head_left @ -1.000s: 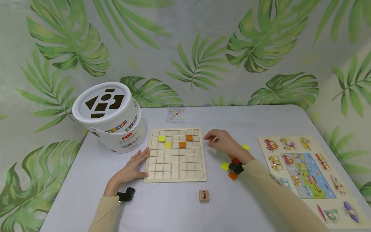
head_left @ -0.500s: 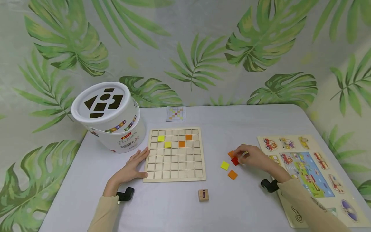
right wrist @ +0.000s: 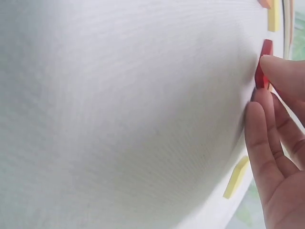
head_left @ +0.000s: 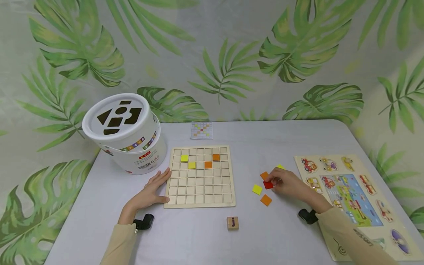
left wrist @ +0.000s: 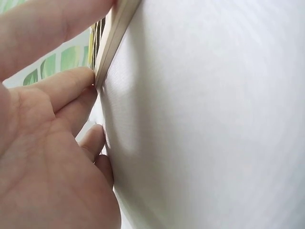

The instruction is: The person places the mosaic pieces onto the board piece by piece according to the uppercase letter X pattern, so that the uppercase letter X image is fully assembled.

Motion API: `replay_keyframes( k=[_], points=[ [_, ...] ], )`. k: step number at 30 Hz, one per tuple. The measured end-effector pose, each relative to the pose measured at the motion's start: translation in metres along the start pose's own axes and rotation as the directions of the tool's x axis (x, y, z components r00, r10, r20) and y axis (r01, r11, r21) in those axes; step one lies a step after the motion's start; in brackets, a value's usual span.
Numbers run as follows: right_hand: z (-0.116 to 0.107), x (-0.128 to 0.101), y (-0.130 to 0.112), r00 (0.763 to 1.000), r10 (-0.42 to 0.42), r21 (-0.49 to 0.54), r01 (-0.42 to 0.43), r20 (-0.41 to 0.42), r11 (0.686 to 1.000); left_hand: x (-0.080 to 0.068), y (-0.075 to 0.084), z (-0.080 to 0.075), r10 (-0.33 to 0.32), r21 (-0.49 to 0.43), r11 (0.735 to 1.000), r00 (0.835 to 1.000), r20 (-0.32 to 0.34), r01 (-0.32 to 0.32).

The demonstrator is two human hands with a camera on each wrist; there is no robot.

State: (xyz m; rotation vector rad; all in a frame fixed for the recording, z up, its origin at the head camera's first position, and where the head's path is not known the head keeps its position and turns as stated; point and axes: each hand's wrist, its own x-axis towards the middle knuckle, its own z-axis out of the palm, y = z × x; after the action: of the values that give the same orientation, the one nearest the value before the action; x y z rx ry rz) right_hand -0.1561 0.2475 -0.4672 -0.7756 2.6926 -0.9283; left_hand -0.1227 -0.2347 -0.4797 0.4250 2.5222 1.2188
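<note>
A light wooden grid board [head_left: 200, 205] lies mid-table, with two yellow tiles [head_left: 192, 165] and two orange tiles [head_left: 208, 165] set in its upper cells. Against its left edge rests my left hand [head_left: 149, 193], fingers and thumb spread; the left wrist view shows fingertips touching the board's side [left wrist: 110, 47]. To the right of the board, my right hand [head_left: 287, 184] pinches a red tile [head_left: 267, 185] at the tabletop. In the right wrist view the thumb lies on the red tile [right wrist: 268, 46], and fingertips meet its lower end.
Loose orange [head_left: 266, 200] and yellow tiles [head_left: 257, 189] surround the red one. A small pattern card [head_left: 201, 130] lies behind the board, a lettered wooden block [head_left: 232, 223] in front. A white bucket [head_left: 145, 158] stands at left; a vehicle puzzle board [head_left: 299, 167] is under the right forearm.
My right hand has moved from the board's right side to the loose tiles, and its fingers have come onto the red tile. My left hand has stayed at the board.
</note>
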Motion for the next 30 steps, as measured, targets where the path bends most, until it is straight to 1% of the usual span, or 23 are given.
replay_keyframes(
  k=[6,9,13,17,21,27,30],
  points=[
    [0.002,0.002,-0.002,0.999,-0.051,-0.046,0.05,-0.02,0.998,0.0,0.0,0.0,-0.003,-0.004,1.0,1.0,0.0,0.003],
    [0.0,0.004,-0.006,0.998,-0.051,-0.021,0.051,-0.024,0.998,0.0,0.001,0.0,-0.009,0.0,1.0,1.0,0.004,0.009],
    [-0.001,0.014,-0.019,0.999,-0.043,0.031,0.044,-0.028,0.999,0.0,0.002,-0.001,-0.008,0.003,1.0,1.0,0.005,0.008],
    [0.0,0.031,-0.036,0.997,-0.063,0.042,0.064,-0.039,0.997,-0.001,0.002,-0.001,-0.011,-0.001,1.0,1.0,0.002,0.011],
    [0.006,0.051,-0.054,0.995,-0.093,0.077,0.094,-0.025,0.993,0.0,0.002,-0.001,-0.004,0.002,1.0,1.0,0.003,0.004],
    [0.022,0.084,-0.078,0.985,-0.171,0.149,0.169,0.003,0.974,0.0,0.002,-0.001,0.002,0.014,1.0,1.0,0.004,-0.002],
    [0.031,0.1,-0.089,0.98,-0.2,0.151,0.195,0.018,0.969,0.0,0.002,-0.002,0.002,0.016,1.0,1.0,0.007,-0.002]
  ],
)
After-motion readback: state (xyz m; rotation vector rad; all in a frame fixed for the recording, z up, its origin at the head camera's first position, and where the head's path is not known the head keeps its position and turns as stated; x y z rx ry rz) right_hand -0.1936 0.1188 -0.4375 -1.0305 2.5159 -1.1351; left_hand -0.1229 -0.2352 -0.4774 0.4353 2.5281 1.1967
